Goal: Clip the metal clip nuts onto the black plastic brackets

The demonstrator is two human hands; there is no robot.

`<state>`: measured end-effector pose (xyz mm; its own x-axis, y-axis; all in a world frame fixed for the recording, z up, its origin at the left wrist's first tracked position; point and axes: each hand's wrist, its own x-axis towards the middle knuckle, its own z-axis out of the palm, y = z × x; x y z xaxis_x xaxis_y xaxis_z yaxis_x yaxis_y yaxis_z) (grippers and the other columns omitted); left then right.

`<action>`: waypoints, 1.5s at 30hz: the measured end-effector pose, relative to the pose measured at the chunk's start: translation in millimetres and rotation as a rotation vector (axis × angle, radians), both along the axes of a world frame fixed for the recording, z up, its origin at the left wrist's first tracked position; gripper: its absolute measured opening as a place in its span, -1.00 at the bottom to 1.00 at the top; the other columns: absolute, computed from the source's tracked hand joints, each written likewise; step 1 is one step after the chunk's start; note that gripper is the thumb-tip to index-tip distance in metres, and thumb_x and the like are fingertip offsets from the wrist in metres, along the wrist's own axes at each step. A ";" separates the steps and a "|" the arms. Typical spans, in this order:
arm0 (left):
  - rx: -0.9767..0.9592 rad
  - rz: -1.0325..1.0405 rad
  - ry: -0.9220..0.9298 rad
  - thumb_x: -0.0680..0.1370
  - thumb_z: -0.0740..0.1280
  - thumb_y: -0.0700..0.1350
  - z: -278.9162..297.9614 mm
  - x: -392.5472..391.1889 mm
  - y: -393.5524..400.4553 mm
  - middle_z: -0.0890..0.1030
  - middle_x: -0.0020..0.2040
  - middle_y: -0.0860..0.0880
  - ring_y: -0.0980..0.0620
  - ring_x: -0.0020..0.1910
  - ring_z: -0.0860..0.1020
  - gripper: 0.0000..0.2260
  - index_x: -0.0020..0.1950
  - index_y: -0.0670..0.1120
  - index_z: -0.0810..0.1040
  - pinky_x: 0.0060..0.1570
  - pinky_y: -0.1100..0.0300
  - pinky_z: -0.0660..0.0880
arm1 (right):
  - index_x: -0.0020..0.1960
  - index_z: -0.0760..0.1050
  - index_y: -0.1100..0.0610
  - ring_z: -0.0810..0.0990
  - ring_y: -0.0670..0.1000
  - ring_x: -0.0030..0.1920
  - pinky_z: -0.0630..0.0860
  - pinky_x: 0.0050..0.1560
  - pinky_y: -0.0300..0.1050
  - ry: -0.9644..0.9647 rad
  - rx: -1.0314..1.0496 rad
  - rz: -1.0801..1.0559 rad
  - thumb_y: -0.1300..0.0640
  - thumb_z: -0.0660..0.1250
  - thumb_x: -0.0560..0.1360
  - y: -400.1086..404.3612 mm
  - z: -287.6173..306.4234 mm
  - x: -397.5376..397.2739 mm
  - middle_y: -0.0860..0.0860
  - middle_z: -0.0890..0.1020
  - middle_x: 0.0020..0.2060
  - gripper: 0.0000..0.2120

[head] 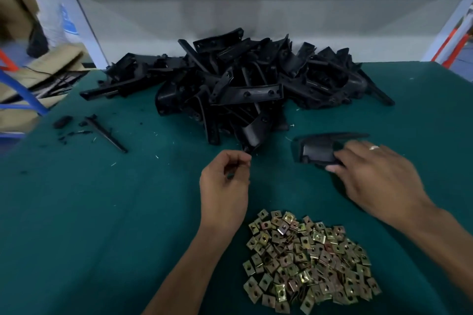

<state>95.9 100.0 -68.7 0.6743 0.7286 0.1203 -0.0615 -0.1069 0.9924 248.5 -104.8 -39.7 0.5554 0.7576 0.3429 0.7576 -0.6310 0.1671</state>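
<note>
Our right hand point(368, 174) covers the bracket's point(317, 151) near end; we can't tell what the left hand point(225, 181) pinches.

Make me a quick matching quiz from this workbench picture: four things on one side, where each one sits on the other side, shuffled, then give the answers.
Things:
1. pile of clip nuts
2. heap of black brackets
3. single bracket
4. broken black plastic bits

Places:
A. far middle of the green mat, against the back panel
B. left part of the mat
C. under the right hand
D. nearest the camera, between the forearms

Pairs: 1-D, 2-A, 3-C, 4-B
</note>
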 end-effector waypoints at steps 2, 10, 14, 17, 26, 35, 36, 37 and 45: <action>0.068 -0.037 -0.008 0.60 0.31 -0.31 4.7 -3.8 -5.4 0.63 -0.10 0.07 0.15 -0.16 0.56 -0.76 -0.01 0.04 0.61 -0.13 0.19 0.54 | -0.07 0.60 0.28 0.52 0.19 -0.32 0.49 -0.37 0.00 -0.011 0.235 -0.015 -0.02 0.18 0.69 -6.3 3.9 -10.0 0.09 0.54 -0.24 -0.59; 1.156 0.054 0.173 0.67 0.07 0.24 65.3 -7.5 -15.9 0.21 0.60 -0.08 -0.08 0.63 -0.03 -0.35 0.61 -0.18 0.15 0.58 -0.14 -0.08 | -0.22 0.57 0.12 0.55 -0.09 -0.26 0.42 -0.23 -0.21 0.626 0.841 0.390 0.04 0.14 0.71 50.0 44.8 -64.1 -0.10 0.58 -0.33 -0.59; 0.965 0.063 0.206 0.62 0.04 0.36 82.8 -4.3 -1.4 0.53 0.13 0.12 0.07 0.20 0.50 -0.45 0.37 -0.02 0.36 0.40 -0.07 0.29 | -0.27 0.50 0.27 0.32 -0.20 -0.42 0.27 -0.34 -0.32 1.044 0.889 0.282 -0.18 0.11 0.61 80.1 44.5 -69.7 -0.18 0.35 -0.48 -0.44; 0.769 -0.003 0.289 0.49 0.22 0.41 77.3 0.4 20.8 0.53 -0.10 0.19 0.10 -0.13 0.53 -0.56 0.08 0.08 0.44 -0.18 0.08 0.46 | -0.35 0.46 0.03 0.28 -0.18 -0.45 0.23 -0.37 -0.31 1.137 0.684 0.302 -0.24 0.08 0.58 80.7 37.3 -55.4 -0.16 0.28 -0.50 -0.52; -0.499 -0.344 0.032 0.50 0.40 0.07 29.6 5.7 64.8 0.68 0.04 -0.12 -0.05 -0.10 0.67 -0.61 0.20 -0.16 0.59 -0.49 0.19 0.48 | -0.04 0.73 -0.02 0.60 -0.13 -0.16 0.43 -0.18 -0.34 1.226 0.260 0.323 0.01 0.50 0.48 52.6 -0.3 -39.2 -0.13 0.66 -0.14 -0.91; -0.609 -0.572 -0.110 0.63 0.21 -0.29 18.7 14.4 63.6 0.69 -0.04 -0.13 -0.02 -0.14 0.69 -0.85 0.17 -0.17 0.48 -0.50 0.26 0.47 | -0.16 0.71 -0.09 0.48 -0.18 -0.34 0.46 -0.33 -0.23 1.153 0.145 0.276 0.13 0.58 0.42 54.7 4.2 -41.0 -0.14 0.62 -0.25 -0.87; -0.577 -0.592 -0.086 0.63 0.21 -0.29 18.6 14.8 63.8 0.69 -0.04 -0.13 -0.01 -0.15 0.69 -0.84 0.19 -0.18 0.49 -0.48 0.24 0.50 | -0.14 0.69 -0.11 0.49 -0.18 -0.33 0.47 -0.33 -0.23 1.144 0.124 0.267 0.13 0.57 0.43 54.1 4.3 -41.4 -0.14 0.61 -0.23 -0.86; -0.547 -0.617 -0.060 0.62 0.22 -0.29 18.1 15.1 63.5 0.69 -0.05 -0.14 0.00 -0.15 0.68 -0.81 0.22 -0.20 0.49 -0.45 0.23 0.54 | -0.13 0.67 -0.12 0.51 -0.17 -0.31 0.47 -0.33 -0.24 1.128 0.100 0.260 0.12 0.56 0.44 53.2 4.5 -42.1 -0.16 0.60 -0.20 -0.85; -0.587 -0.718 -0.099 0.53 0.30 -0.31 15.6 19.3 62.0 0.49 -0.12 -0.16 0.01 -0.31 0.46 -0.71 0.24 -0.17 0.42 -0.54 0.25 0.33 | -0.19 0.58 -0.09 0.55 -0.16 -0.24 0.43 -0.29 -0.29 1.005 0.063 0.301 0.08 0.49 0.46 49.6 -0.2 -46.0 -0.20 0.60 -0.16 -0.87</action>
